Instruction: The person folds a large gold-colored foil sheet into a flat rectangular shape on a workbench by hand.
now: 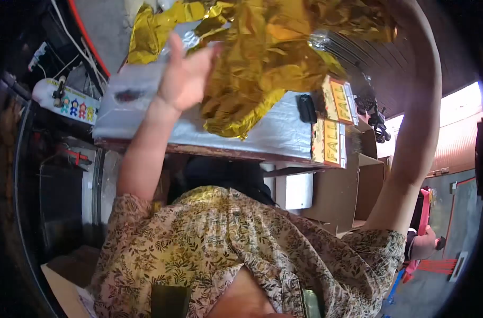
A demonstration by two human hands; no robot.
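Note:
A large crumpled sheet of shiny gold foil (270, 58) spreads over the far part of the table and hangs towards its front edge. My left hand (186, 77) is at the foil's left side, thumb raised and fingers stretched out, slightly blurred. It looks open, and I see nothing held in it. At the upper right, my right arm reaches far forward. My right hand (403, 9) meets the foil's right end at the top edge of the view, where its fingers are hidden. Another gold foil piece (146, 34) lies at the far left.
The table (146, 114) has a silvery cover. Two boxes marked FALL (334, 140) and a small black object (306, 108) sit at its right end. Below stands an open cardboard box (331, 196). A skateboard deck (66, 103) is at the left; a person (427, 244) is at the far right.

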